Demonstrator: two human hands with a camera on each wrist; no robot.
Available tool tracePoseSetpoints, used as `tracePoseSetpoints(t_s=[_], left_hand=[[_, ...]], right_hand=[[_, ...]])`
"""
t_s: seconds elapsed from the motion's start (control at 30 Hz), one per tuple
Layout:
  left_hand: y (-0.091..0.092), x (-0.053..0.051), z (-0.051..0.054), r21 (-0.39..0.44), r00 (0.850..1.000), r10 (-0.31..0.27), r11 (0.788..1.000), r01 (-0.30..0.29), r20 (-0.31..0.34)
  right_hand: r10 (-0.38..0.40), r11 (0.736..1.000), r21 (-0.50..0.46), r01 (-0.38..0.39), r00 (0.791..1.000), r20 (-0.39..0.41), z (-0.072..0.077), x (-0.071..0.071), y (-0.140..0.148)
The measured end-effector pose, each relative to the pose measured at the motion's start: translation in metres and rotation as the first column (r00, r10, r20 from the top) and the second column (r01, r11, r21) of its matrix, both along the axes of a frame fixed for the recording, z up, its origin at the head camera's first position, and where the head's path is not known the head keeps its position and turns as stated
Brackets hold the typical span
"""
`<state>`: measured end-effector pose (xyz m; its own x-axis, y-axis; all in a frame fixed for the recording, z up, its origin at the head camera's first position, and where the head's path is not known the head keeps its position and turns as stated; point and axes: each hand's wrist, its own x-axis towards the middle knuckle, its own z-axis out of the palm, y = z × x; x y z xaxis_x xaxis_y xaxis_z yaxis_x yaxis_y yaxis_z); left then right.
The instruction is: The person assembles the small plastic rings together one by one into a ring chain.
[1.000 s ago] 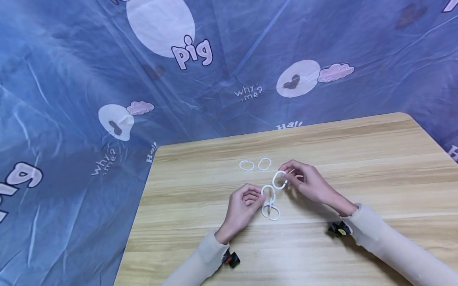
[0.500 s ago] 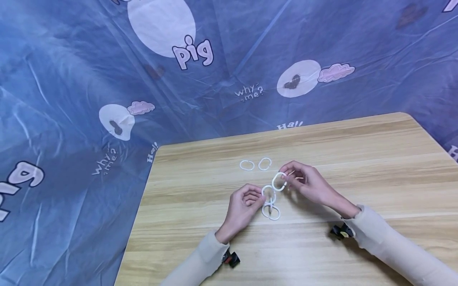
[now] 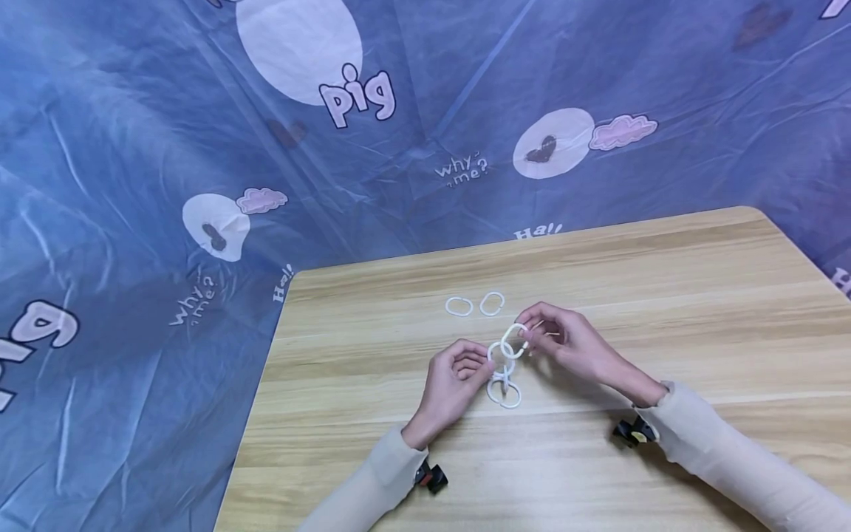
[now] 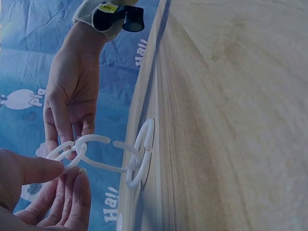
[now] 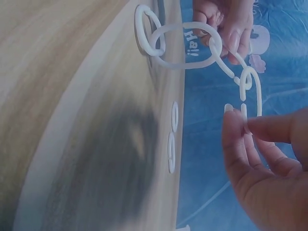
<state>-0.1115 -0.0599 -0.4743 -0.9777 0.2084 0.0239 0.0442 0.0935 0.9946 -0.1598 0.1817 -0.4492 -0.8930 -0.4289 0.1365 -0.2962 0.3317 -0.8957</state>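
My left hand pinches a white split ring between thumb and fingers. Below it hang a second ring, linked through it, and a lowest ring, which touches the tabletop on edge. In my right hand, thumb and fingertips pinch another white split ring near its gap. That ring overlaps the left-held one and appears hooked through it in the right wrist view. Small gaps show in several rings.
Two loose white rings, a left one and a right one, lie flat on the wooden table beyond the hands. A blue printed cloth hangs behind and left of the table.
My right hand's ring has moved slightly left and down, from beside the left-held ring to overlapping it. My left hand has barely moved. The loose rings stay put.
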Motion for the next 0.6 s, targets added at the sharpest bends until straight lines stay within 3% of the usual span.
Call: tracePoseSetpoints(t_s=[0.6], left_hand=[[0.009,0.0036,-0.0032,-0.002,1.0,0.019,1.0,-0.019,-0.004]], right_hand=[[0.091,0.994,-0.06,-0.088,0.994,0.056,-0.0074,0.0015,0.0001]])
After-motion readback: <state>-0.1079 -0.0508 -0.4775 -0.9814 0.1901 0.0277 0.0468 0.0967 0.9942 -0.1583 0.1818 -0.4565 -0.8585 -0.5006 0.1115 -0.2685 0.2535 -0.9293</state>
